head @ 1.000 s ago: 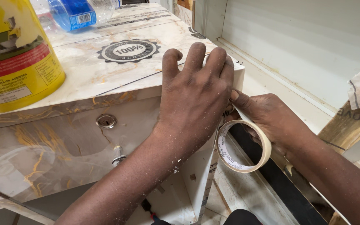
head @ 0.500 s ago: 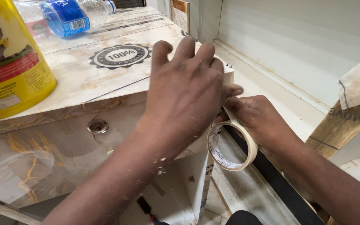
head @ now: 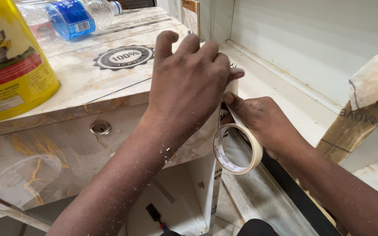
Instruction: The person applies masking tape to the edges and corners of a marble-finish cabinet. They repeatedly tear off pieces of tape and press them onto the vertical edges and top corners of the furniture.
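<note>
Yellow can [head: 9, 61], red-banded label, at 10 o'clock on marbled tabletop [head: 84, 83]. Clear water bottle [head: 73, 17], blue label, lying at 11. Round black-white seal sticker [head: 123, 57] mid-surface. Left hand [head: 189, 83] flat, fingers together, pressing tabletop corner. Right hand [head: 259, 120] pinching masking tape roll [head: 237, 148] just beside that corner. White wall at 2 o'clock.

From my feed, my left hand [head: 189, 83] covers the corner of the marble-patterned cabinet top [head: 88, 83], so I can't see how its fingers meet the edge. My right hand [head: 263, 122] hides the far rim of the beige masking tape roll [head: 237, 148]. At 10 o'clock, the yellow plastic canister [head: 9, 65] is cut by the frame; the clear water bottle [head: 73, 17] at 11 o'clock is too. The dark-handled tool [head: 156, 215] at 6 o'clock is too small to identify.
</note>
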